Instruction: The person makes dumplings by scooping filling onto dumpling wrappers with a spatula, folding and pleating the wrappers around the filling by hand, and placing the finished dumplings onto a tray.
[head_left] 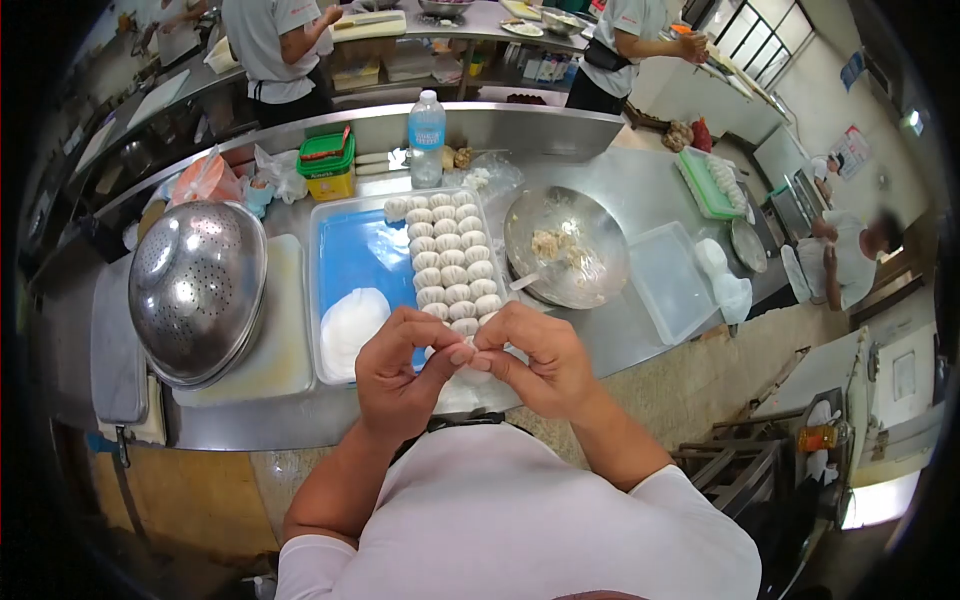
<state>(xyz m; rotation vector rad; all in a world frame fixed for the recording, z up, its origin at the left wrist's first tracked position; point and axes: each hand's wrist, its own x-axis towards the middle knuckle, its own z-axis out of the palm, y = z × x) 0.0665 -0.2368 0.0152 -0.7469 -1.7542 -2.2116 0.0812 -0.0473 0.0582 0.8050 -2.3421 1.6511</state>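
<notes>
My left hand (402,375) and my right hand (543,362) meet over the front edge of a tray, thumbs and forefingers pinched together. Between and below the fingertips shows a pale dumpling (474,377), mostly hidden by them. Under and beyond my hands lies the clear-rimmed tray with a blue base (358,245). Pleated white dumplings (452,257) fill its right side in rows. A stack of round white wrappers (352,328) rests at its front left, near my left hand. To the right, a metal bowl (520,215) contains pale filling (560,248) and a spatula (538,276).
At left, a large steel colander (200,285) sits on a cutting board (285,330). Behind the tray stand a water bottle (427,140) and a green-lidded tub (327,165). A translucent lid (668,280) lies right of the bowl. Several people work at other counters.
</notes>
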